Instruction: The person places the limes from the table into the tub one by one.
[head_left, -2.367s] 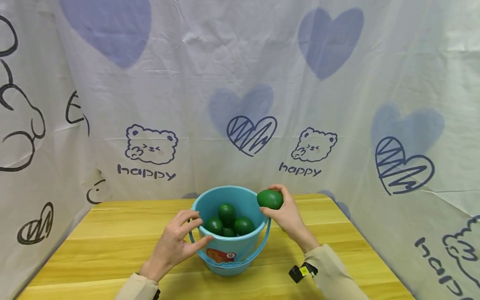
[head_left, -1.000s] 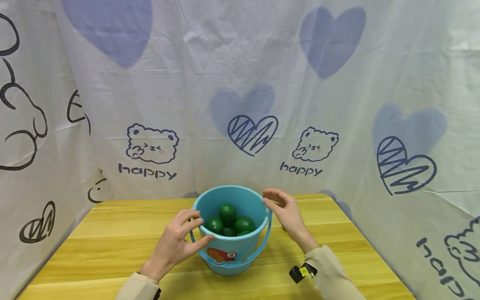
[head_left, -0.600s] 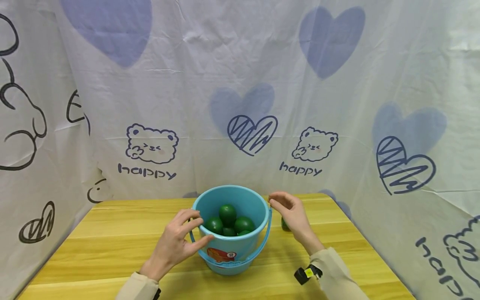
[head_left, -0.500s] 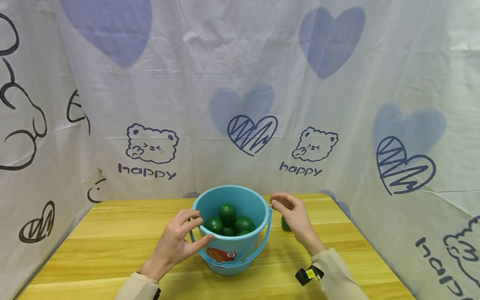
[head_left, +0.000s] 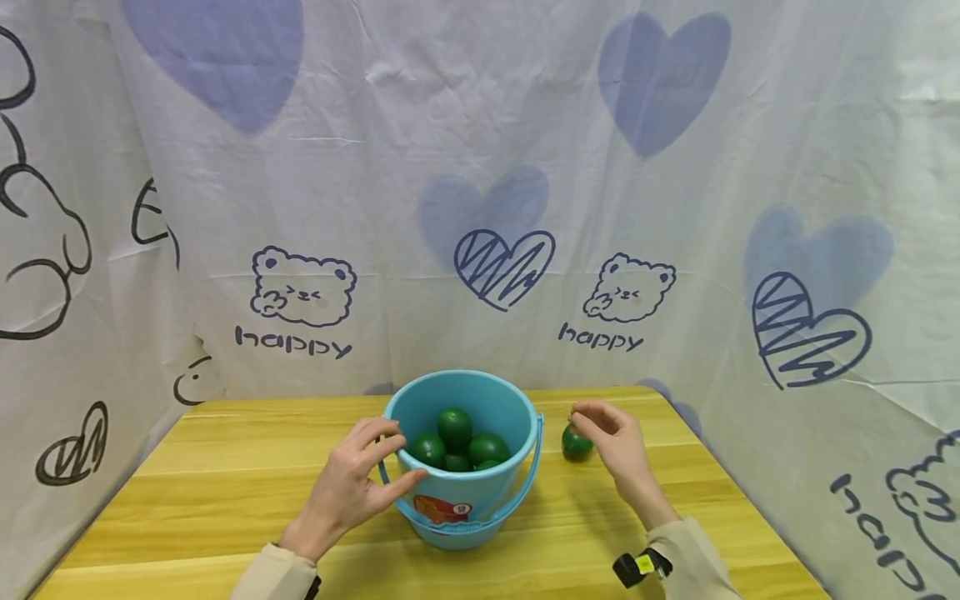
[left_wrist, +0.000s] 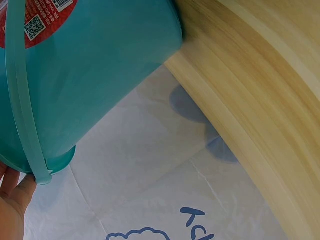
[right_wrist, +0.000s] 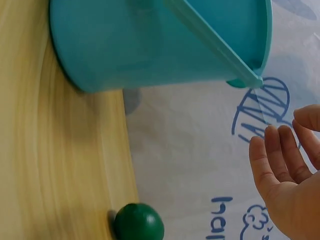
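Note:
A light blue bucket (head_left: 465, 500) stands upright on the table, with several dark green avocados (head_left: 455, 428) inside. My left hand (head_left: 348, 483) is at its left side, fingertips touching the rim and thumb spread toward the front; the left wrist view shows those fingers (left_wrist: 22, 192) beside the handle joint. One more avocado (head_left: 576, 443) lies on the table right of the bucket. My right hand (head_left: 617, 440) hovers just above and right of it, thumb and fingers apart and holding nothing. In the right wrist view, a gap shows between the hand (right_wrist: 290, 175) and that avocado (right_wrist: 139, 222).
The blue handle (head_left: 491, 523) hangs down across the bucket's front. Under everything is a yellow wood-grain table (head_left: 247, 467). A white printed curtain (head_left: 420, 108) closes off the back and sides, close behind the table's far edge.
My right hand held an avocado at the bucket's right rim, then let it go into the bucket. It has since moved right and down, uncovering the avocado on the table. The left hand stays put.

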